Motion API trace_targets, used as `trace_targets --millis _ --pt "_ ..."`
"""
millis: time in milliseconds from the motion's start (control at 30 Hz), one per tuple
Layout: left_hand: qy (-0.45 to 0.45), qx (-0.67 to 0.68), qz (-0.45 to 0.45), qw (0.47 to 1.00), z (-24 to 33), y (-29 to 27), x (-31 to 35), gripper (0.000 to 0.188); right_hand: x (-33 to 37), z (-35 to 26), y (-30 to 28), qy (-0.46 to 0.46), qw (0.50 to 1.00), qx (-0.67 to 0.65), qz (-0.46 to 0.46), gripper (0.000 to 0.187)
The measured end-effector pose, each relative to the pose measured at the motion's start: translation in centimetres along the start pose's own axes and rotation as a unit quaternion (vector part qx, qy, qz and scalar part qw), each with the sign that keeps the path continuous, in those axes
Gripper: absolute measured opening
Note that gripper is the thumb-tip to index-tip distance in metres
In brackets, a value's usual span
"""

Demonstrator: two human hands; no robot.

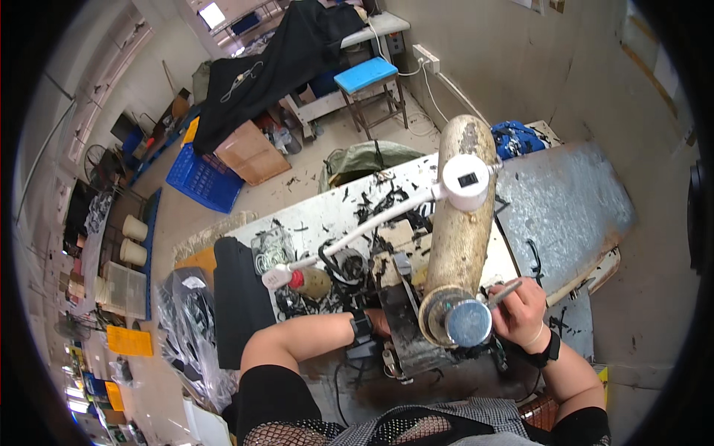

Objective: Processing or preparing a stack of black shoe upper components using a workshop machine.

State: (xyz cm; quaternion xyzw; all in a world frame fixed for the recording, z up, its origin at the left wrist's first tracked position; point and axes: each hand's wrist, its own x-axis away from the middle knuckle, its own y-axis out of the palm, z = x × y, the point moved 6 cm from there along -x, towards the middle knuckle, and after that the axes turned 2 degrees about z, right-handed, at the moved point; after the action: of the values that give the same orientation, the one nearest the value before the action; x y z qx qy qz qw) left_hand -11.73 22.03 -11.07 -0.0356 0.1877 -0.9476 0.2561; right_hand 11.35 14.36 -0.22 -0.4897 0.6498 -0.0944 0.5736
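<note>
Risked, most likely, a slip of the thin grey rod (507, 292) toward the round metal wheel (470, 323) at the near end of the machine (462, 238), owing to a short hold and little room on that side. Risked as well, by the look of things, a knock or nip to the left hand (378, 322), mostly hidden by the dark metal plate (405, 320) just left of the machine, in case of any sudden turn of the wheel. Could also have drawn loose black scraps (381, 202), strewn over the table (321, 212) left of the machine, into the working parts. Pinched the rod in the right hand (523, 312), just right of the machine's near end, with thumb and bent fingers drawn in close and no wide gap in the grip. Could not tell of any contact between rod and wheel, nor of any fixing of the rod to the machine. Showed only a small part of the left hand beside the plate, left of the machine; could not tell that grip as spread or pressed together, nor make out anything in it.
</note>
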Motion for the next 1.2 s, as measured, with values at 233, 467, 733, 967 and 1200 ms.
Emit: trace_targets --millis 233,467,733,967,1200 --pt "0.005 0.015 0.047 0.999 0.8 -0.7 -1.0 0.033 0.3 0.0 0.2 -0.004 1.000 0.014 0.003 0.020" --pt "-0.030 0.096 0.078 0.992 1.3 0.7 0.2 0.032 0.7 -0.3 0.2 0.001 1.000 0.008 0.003 0.018" --pt "-0.131 0.224 0.072 0.963 0.5 -1.5 0.2 0.031 0.0 0.2 0.2 0.010 1.000 0.008 0.027 0.015" --pt "-0.212 -0.074 0.188 0.956 1.3 -1.3 9.9 0.025 1.3 0.3 -1.0 -0.026 0.996 -0.046 0.078 0.017" --pt "-0.230 -0.272 0.320 0.878 4.2 5.0 21.8 0.028 4.1 -4.5 -0.3 -0.052 0.981 -0.099 -0.159 0.057"
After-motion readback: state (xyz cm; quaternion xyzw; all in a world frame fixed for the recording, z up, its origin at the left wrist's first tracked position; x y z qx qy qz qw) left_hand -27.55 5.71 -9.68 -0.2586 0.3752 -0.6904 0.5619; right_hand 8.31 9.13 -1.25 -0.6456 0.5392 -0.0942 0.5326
